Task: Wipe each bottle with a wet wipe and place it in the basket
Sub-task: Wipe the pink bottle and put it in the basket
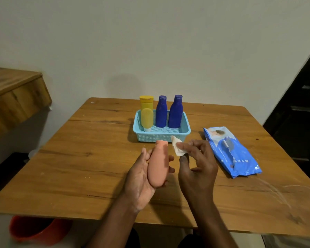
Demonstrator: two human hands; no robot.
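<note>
My left hand grips a salmon-pink bottle above the table, its cap pointing toward the basket. Just right of the bottle, my right hand pinches a crumpled white wet wipe, which sits a little apart from the bottle. The light blue basket stands behind them. Inside it are a yellow bottle standing on its white cap and two dark blue bottles standing upright.
A blue pack of wet wipes lies on the wooden table to the right of my hands. A wooden shelf juts out at the left. An orange bucket sits on the floor below the table's front-left edge.
</note>
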